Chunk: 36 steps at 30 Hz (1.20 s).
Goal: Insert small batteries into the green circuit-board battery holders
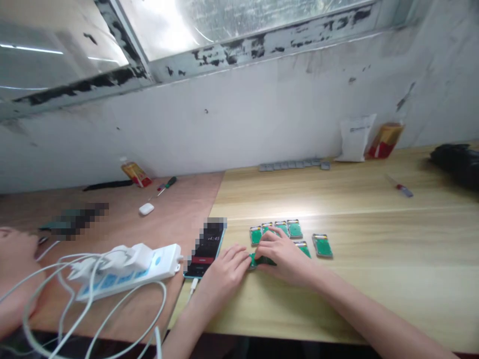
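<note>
Both hands meet over a green circuit board (pixel 265 261) lying flat on the pale wooden tabletop (pixel 348 304). My right hand (pixel 285 257) covers most of the board from above, and my left hand (pixel 228 269) holds its left end. Behind them, several similar green boards in metal-edged frames lie in a loose group, including one (pixel 295 229) at the back and one (pixel 322 246) to the right. A black smartphone (pixel 205 254), partly pixelated, lies just left of my left hand, with a white charging cable at its lower end.
A white power strip (pixel 129 271) with tangled white cables lies on the brown board (pixel 175 199). A screwdriver (pixel 166 186) lies beyond it, and another (pixel 400 187) lies at right. A person's arm (pixel 15 269) enters at left. A grey row of parts (pixel 292 165) lines the wall.
</note>
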Motion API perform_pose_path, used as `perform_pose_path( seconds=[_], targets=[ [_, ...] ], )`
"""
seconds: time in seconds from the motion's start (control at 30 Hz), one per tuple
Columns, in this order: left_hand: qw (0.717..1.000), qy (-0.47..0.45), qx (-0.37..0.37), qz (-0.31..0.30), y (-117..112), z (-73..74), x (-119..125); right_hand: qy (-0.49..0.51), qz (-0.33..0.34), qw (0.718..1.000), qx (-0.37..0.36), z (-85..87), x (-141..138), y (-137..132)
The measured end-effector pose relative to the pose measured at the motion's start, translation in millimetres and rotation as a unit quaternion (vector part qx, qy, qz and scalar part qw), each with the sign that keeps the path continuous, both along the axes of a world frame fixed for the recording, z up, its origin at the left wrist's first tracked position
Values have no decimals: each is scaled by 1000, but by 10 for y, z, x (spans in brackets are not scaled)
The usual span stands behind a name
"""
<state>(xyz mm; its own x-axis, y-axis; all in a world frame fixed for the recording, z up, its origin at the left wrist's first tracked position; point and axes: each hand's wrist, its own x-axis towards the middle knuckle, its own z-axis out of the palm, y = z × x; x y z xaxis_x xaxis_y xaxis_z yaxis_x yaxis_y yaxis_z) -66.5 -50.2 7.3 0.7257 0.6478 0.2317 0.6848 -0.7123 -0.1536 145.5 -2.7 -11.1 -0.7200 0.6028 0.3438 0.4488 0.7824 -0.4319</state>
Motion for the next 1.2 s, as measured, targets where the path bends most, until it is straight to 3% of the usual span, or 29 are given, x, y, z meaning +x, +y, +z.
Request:
perform_pose_path(
  seconds=[0.23, 0.43, 0.6, 0.7, 0.97, 1.1, 1.2],
  targets=[
    [999, 21, 23, -18, 29, -13, -15, 9, -9, 1000, -7, 13, -1, 6],
    [991, 88, 90, -45, 62, -29, -19, 6, -13, 1000, 10, -27, -14, 7],
    [983, 79, 146, -75, 89, -64, -34, 23, -14, 999, 24, -45, -15, 17],
    [986, 61, 131, -83, 120, -44, -31, 27, -17, 999, 24, -35, -1, 12],
    [998, -24, 10, -61, 131, 16, -129, 17, -18, 999, 30, -74, 3, 23],
    [998, -49, -9, -29, 105, 43, -289, -5, -24, 997, 71, -78, 2, 16],
    [1000, -10, 2, 10, 84, -14, -482, -40, -28, 993, 107, -65, -27, -25]
  ],
)
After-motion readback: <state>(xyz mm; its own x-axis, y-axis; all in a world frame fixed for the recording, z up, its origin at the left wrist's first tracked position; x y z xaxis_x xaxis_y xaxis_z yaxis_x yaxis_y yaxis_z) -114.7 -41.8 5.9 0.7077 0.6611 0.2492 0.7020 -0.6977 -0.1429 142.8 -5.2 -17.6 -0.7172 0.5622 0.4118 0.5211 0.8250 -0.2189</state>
